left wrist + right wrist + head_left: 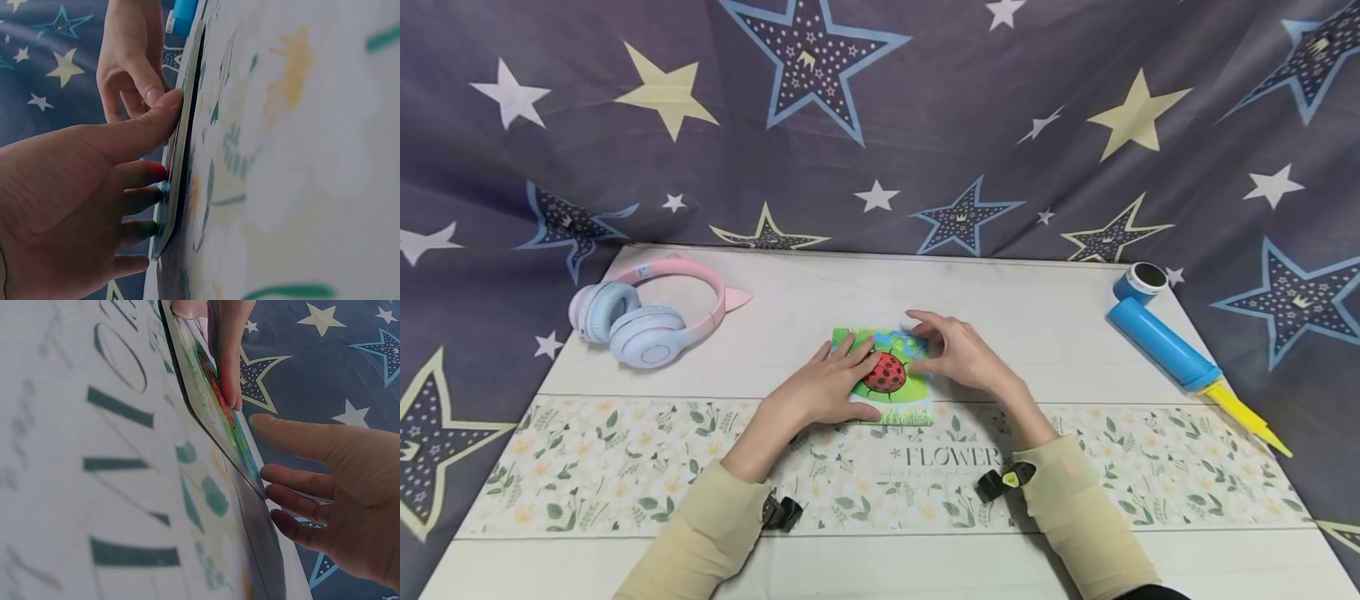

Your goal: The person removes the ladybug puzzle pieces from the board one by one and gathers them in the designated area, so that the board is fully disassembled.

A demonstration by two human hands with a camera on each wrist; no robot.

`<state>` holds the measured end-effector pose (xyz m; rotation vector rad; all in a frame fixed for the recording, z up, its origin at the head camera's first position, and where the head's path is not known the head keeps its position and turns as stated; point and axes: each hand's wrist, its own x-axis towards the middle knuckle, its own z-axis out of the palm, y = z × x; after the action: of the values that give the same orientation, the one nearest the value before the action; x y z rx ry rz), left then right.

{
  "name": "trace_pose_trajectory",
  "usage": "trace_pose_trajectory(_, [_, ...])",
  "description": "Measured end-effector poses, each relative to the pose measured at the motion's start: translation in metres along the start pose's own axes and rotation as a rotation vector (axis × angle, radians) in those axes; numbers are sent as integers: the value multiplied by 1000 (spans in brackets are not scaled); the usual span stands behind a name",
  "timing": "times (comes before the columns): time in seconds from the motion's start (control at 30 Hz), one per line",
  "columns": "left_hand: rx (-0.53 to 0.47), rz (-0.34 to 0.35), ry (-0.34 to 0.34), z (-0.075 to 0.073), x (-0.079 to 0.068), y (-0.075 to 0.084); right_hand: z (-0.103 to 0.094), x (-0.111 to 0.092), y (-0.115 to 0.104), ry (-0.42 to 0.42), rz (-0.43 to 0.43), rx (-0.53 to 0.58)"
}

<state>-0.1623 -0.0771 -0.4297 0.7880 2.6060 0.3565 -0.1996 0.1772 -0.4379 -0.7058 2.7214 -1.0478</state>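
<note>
A thin, square picture board (913, 412) with a red ladybug on green lies flat on the table in the head view. My left hand (829, 387) rests across its left part, fingers spread, with the thumb near the bottom edge. In the left wrist view the left fingertips (145, 230) are on the board (177, 169). At the board's right side is my right hand (966, 354), thumb and fingers apart with no thing between them. The right wrist view has the right fingertips (272, 491) by the board's corner; whether they touch it I cannot tell.
Pink and pale-blue headphones (651, 337) with cat ears lie at the back left. On the right are a blue tube with a yellow nozzle (1165, 344) and a short blue cylinder (1138, 284). A star-patterned curtain (865, 175) hangs behind the table (820, 287).
</note>
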Motion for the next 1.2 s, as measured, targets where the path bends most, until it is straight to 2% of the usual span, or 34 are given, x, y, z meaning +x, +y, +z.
trace_pose_trajectory(0.13, [12,-6,-13,-3,1,2,0,1,0,2,-2,-61])
trace_pose_trajectory(0.37, [31,-21,-23,-10,0,9,-1,1,-6,12,49,-150])
trace_pose_trajectory(0.6, [47,-22,-20,-10,1,10,2,1,-12,33,79,-178])
trace_pose_trajectory(1.0, [46,-9,-4,-7,0,9,0,4,-20,-11,85,-245])
trace_pose_trajectory(1.2, [39,-15,-1,-7,0,9,1,7,-20,-3,83,-255])
